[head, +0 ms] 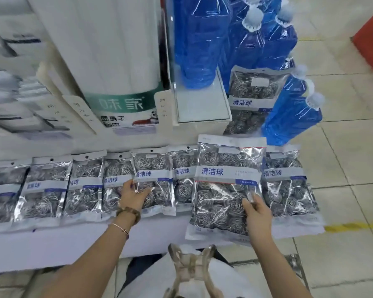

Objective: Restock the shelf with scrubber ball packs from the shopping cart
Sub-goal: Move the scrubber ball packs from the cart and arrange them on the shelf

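Silvery wire balls glint through the clear scrubber ball pack (226,181) that the right hand (257,218) grips at its lower right part, thumb pressed on the front and fingers curled behind. It is held tilted up over the front edge of the white shelf (73,244), near the right end, overlapping the row of packs (84,186) laid side by side along that edge. The right forearm rises from below with the wrist nearly straight. The left hand (134,195) lies on the lower half of a laid pack (153,168) near the middle of the row, fingers loose and almost straight, clasping nothing. The left forearm comes in slantwise from the lower left, bracelets (128,214) at the wrist. Beyond the row's right end stand blue bottles (267,46).
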A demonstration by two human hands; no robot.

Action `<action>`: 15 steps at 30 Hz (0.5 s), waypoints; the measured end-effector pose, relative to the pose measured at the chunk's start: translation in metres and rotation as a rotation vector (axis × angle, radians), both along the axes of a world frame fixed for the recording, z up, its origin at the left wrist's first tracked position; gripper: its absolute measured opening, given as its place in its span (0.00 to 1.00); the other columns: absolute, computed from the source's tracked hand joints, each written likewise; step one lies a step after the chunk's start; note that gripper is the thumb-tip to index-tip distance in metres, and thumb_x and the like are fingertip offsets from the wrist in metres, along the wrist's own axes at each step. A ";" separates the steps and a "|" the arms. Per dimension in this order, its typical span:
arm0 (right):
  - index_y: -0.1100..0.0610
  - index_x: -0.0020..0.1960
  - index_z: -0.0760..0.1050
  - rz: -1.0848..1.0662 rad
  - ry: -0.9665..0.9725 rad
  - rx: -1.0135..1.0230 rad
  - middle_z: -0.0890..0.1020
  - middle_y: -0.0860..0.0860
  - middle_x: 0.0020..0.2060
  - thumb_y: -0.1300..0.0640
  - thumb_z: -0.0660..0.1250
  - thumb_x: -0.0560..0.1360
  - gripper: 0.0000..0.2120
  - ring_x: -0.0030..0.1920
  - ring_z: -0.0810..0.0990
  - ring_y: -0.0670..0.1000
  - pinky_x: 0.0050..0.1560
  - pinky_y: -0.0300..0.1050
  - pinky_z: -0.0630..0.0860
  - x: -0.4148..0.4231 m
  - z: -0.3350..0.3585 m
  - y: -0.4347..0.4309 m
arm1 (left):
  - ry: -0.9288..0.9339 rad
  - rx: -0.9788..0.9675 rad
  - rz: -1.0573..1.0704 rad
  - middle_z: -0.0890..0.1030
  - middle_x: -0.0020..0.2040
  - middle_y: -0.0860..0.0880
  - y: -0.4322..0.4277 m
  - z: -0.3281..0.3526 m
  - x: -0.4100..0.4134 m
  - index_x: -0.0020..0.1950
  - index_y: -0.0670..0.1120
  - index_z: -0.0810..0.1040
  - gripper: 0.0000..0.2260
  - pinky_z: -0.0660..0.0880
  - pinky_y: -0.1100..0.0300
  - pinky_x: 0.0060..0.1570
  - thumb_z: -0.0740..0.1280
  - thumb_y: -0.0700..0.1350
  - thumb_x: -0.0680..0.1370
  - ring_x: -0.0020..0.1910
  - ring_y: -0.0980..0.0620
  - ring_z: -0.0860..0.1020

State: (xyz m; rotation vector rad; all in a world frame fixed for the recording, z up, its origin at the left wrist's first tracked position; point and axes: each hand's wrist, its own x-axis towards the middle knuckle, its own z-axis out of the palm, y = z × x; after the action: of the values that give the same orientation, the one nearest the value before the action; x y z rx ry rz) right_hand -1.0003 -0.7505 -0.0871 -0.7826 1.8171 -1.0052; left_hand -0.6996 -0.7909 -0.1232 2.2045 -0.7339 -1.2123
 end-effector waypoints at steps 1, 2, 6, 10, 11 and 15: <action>0.50 0.55 0.70 0.031 0.000 0.012 0.62 0.39 0.35 0.60 0.62 0.78 0.08 0.34 0.59 0.38 0.35 0.35 0.57 -0.008 0.000 -0.006 | -0.042 0.018 0.001 0.70 0.66 0.44 -0.001 0.000 -0.003 0.67 0.45 0.65 0.29 0.68 0.44 0.63 0.72 0.48 0.71 0.63 0.42 0.71; 0.51 0.55 0.70 0.063 0.017 0.019 0.63 0.39 0.34 0.61 0.62 0.78 0.08 0.34 0.60 0.39 0.35 0.35 0.57 -0.016 -0.001 -0.011 | -0.077 0.035 0.005 0.70 0.67 0.44 -0.001 0.001 -0.007 0.68 0.45 0.64 0.29 0.68 0.44 0.63 0.71 0.49 0.71 0.64 0.41 0.70; 0.53 0.51 0.73 0.166 0.036 0.027 0.66 0.41 0.31 0.62 0.62 0.78 0.05 0.31 0.63 0.41 0.33 0.37 0.59 -0.036 0.000 -0.028 | -0.246 0.085 -0.057 0.69 0.64 0.41 -0.007 0.008 -0.020 0.68 0.42 0.65 0.28 0.71 0.44 0.60 0.70 0.50 0.72 0.60 0.40 0.73; 0.53 0.52 0.73 0.187 0.036 0.045 0.66 0.40 0.33 0.61 0.62 0.78 0.05 0.32 0.63 0.40 0.33 0.36 0.59 -0.043 -0.005 -0.037 | -0.444 0.104 -0.187 0.61 0.70 0.42 -0.012 0.012 -0.029 0.72 0.47 0.61 0.30 0.69 0.47 0.62 0.68 0.53 0.74 0.64 0.42 0.69; 0.54 0.54 0.73 0.188 0.035 0.050 0.67 0.40 0.33 0.61 0.62 0.78 0.06 0.33 0.63 0.40 0.34 0.36 0.59 -0.043 -0.005 -0.038 | -0.495 0.092 -0.248 0.58 0.73 0.43 -0.011 0.011 -0.032 0.72 0.49 0.61 0.30 0.67 0.48 0.63 0.66 0.55 0.74 0.67 0.43 0.66; 0.54 0.52 0.71 0.198 0.039 0.043 0.65 0.41 0.32 0.62 0.62 0.78 0.05 0.32 0.63 0.41 0.34 0.37 0.59 -0.042 -0.002 -0.037 | -0.614 0.109 -0.523 0.46 0.76 0.42 -0.008 0.000 -0.048 0.75 0.54 0.53 0.35 0.54 0.47 0.70 0.61 0.65 0.73 0.74 0.41 0.51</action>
State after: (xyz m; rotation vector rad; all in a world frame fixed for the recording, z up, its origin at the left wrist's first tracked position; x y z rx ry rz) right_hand -1.0418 -0.7874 -0.0887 -0.9412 1.7493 -0.8258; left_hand -0.7471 -0.7984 -0.1234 2.5925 -1.5985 -0.7786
